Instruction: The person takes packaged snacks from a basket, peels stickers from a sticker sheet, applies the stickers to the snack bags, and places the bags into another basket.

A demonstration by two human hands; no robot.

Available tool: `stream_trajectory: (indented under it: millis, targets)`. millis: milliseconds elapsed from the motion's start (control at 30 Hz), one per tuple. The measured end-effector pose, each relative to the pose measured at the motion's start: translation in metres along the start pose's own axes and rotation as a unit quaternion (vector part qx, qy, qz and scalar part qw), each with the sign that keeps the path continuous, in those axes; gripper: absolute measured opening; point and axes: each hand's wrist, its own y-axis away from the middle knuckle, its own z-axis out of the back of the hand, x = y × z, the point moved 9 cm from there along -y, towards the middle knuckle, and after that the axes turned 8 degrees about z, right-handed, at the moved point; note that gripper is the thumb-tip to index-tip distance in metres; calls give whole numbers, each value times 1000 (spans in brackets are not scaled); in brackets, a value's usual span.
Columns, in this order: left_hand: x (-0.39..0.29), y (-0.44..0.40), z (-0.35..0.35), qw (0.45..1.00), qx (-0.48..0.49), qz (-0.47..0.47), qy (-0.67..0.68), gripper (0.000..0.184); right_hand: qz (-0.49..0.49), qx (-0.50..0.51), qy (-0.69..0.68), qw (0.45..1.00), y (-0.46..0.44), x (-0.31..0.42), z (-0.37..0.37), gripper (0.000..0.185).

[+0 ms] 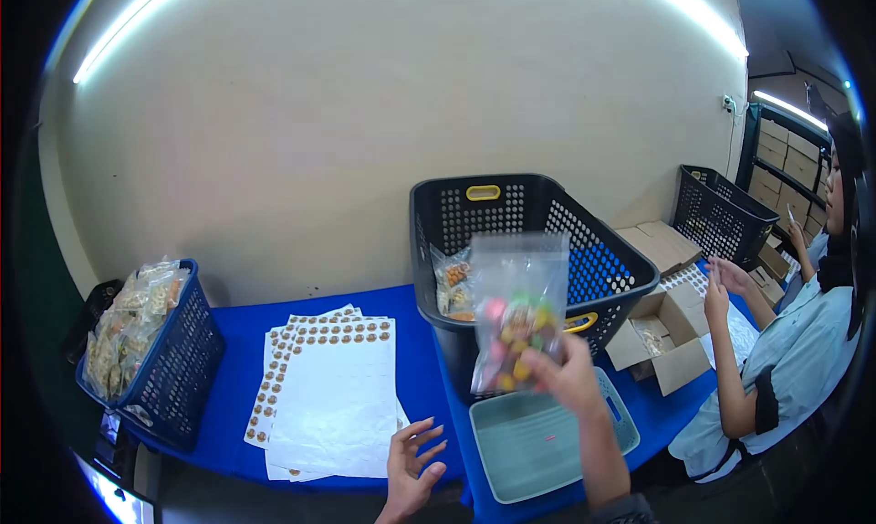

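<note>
My right hand (568, 376) grips the lower part of a clear plastic bag of colourful candies (516, 328), slightly blurred. The bag is held up in front of the large black basket (538, 188), above the teal tray (547, 460). Inside that basket, more filled bags (452, 282) show at the left. My left hand (415, 465) is open with fingers apart, holding nothing. It is near the bottom right corner of a stack of sticker sheets (333, 405), whose top sheet keeps round stickers along its upper rows.
A blue basket (187, 360) full of snack bags stands at the left. On the right are an open cardboard box (671, 342) and another black basket (721, 216). A co-worker (776, 342) at the right edge holds something small. A blue cloth (242, 323) covers the table.
</note>
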Motion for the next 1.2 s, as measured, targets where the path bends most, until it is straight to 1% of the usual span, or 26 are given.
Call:
stream_trajectory:
  millis: [33, 67, 133, 167, 200, 267, 300, 333, 367, 400, 433, 500, 533, 567, 600, 667, 700, 800, 867, 900, 933, 1000, 1067, 1133, 1167, 1200]
  targets:
    - [-2, 4, 12, 1000, -19, -6, -1, 60, -8, -29, 4, 1000, -19, 7, 5, 39]
    - [-7, 9, 19, 1000, -24, -13, -2, 60, -2, -26, 25, 999, -40, 12, 7, 38]
    - [-23, 25, 42, 995, -83, -47, -29, 49, 19, -34, 86, 996, -75, 13, 13, 36]
    - [-20, 32, 54, 997, -63, -22, -37, 61, 31, -42, 105, 993, -92, 10, 16, 37]
    - [-26, 40, 66, 996, -77, -29, -38, 61, 2, -40, 124, 991, -106, -1, 19, 37]
    - [-35, 59, 95, 988, -138, -6, -66, 59, -77, -25, 160, 984, -123, -20, 16, 36]
    - [-35, 70, 113, 986, -158, -10, -53, 57, -95, -15, 212, 973, -132, -36, 18, 43]
    - [-39, 82, 129, 983, -175, -16, -55, 57, -94, 0, 384, 918, -148, -55, 33, 52]
    - [-43, 95, 147, 976, -205, -16, -66, 55, -75, -31, 530, 844, -146, -47, 37, 58]
    - [-46, 109, 165, 969, -235, -17, -78, 52, -83, -48, 606, 790, -134, -19, 23, 56]
    - [-44, 121, 186, 965, -247, -28, -79, 45, -56, -76, 607, 789, -131, -9, 17, 55]
    - [-59, 144, 213, 951, -297, -30, -81, 42, -3, -92, 606, 791, -123, 17, -7, 48]
    - [-65, 156, 226, 940, -331, -27, -83, 39, 23, -90, 577, 812, -116, 31, -26, 43]
    - [-74, 166, 237, 932, -350, -38, -90, 55, 50, -79, 541, 835, -108, 46, -52, 40]
    - [-84, 177, 248, 926, -361, -59, -94, 46, 77, -68, 504, 858, -101, 58, -79, 37]
    - [-97, 199, 270, 914, -388, -77, -95, 44, 129, -12, 431, 893, -88, 63, -135, 32]
    - [-102, 211, 281, 906, -403, -83, -97, 44, 159, 27, 407, 899, -75, 72, -171, 31]
    - [-120, 249, 309, 886, -437, -113, -108, 41, 161, 152, 330, 918, -40, 64, -265, 32]
    - [-126, 274, 321, 873, -466, -87, -116, 43, 183, 233, 336, 894, -16, 57, -323, 33]
    - [-142, 287, 316, 861, -486, -67, -136, 34, 205, 271, 336, 878, -4, 57, -350, 35]
    - [-148, 300, 319, 853, -497, -71, -142, 34, 190, 312, 326, 872, 6, 47, -374, 38]
    - [-150, 325, 334, 840, -526, -53, -125, 33, 195, 382, 333, 840, 27, 42, -420, 40]
    - [-154, 347, 345, 826, -544, -34, -143, 32, 203, 445, 331, 807, 44, 36, -462, 44]
    - [-163, 367, 354, 797, -585, -63, -135, 31, 219, 483, 313, 788, 56, 36, -498, 46]
    - [-164, 373, 360, 794, -588, -65, -139, 31, 222, 485, 307, 788, 58, 36, -512, 46]
    - [-161, 381, 368, 786, -602, -53, -132, 30, 230, 504, 304, 775, 63, 34, -527, 47]
